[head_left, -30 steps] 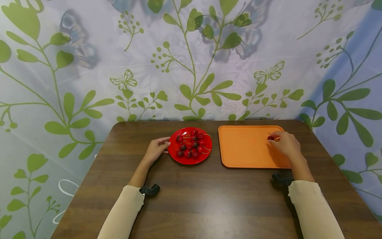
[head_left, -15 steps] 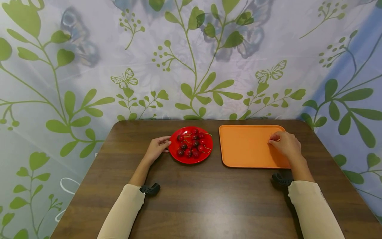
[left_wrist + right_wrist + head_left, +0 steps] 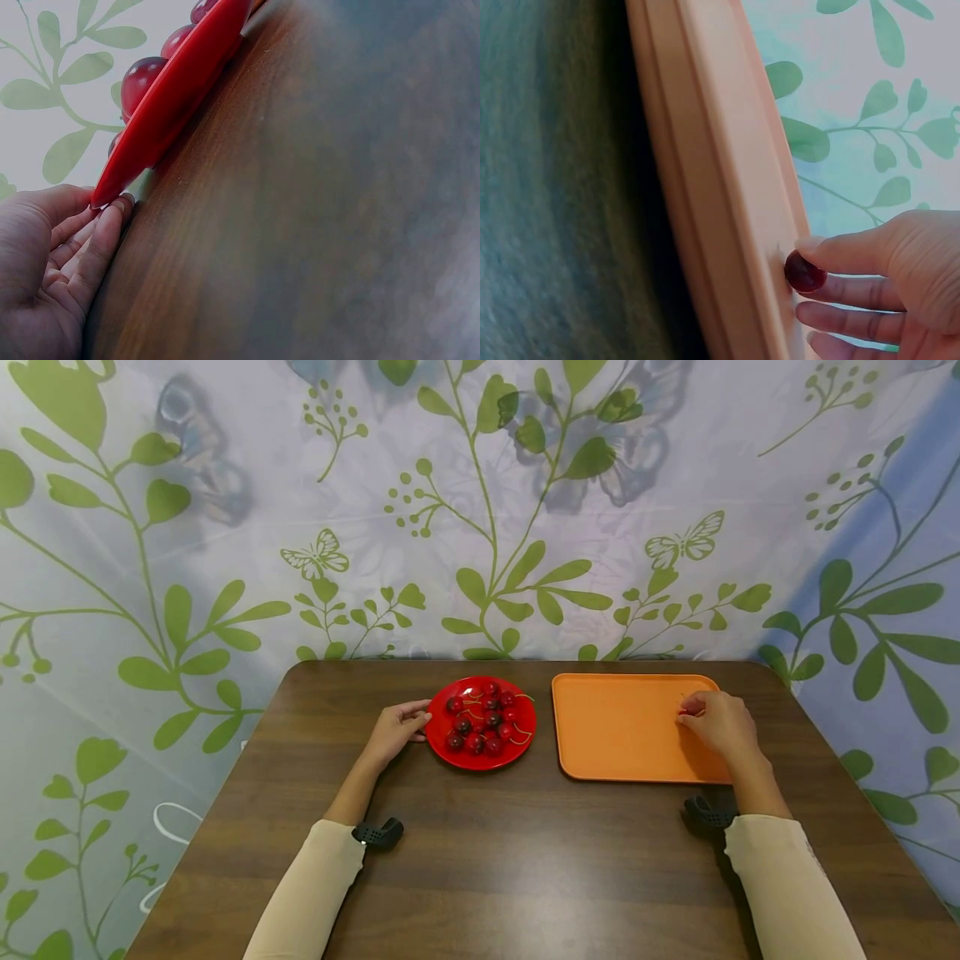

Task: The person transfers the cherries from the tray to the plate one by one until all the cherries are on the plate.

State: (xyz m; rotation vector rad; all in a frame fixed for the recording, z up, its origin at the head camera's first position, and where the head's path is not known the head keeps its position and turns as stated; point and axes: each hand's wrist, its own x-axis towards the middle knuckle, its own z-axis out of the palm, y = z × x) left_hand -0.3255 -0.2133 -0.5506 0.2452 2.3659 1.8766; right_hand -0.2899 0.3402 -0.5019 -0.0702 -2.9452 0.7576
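My left hand pinches the left rim of a round red plate. In the left wrist view, the thumb lies at the rim of the red plate and the fingers are beneath it. Several dark red cherries, some with stems, are heaped on the plate. Over the right part of an orange tray, my right hand holds a single cherry. The right wrist view shows that cherry between thumb and index finger, close to the tray surface; whether it touches is unclear. The head view mostly hides it.
Plate and tray stand side by side with a narrow gap, near the far edge of a brown wooden table. A leaf-patterned cloth hangs right behind the table. Each wrist wears a black camera band.
In the right hand, the cherry has gone from plainly visible to mostly hidden behind the fingers in the head view. The left hand stays at the plate rim.
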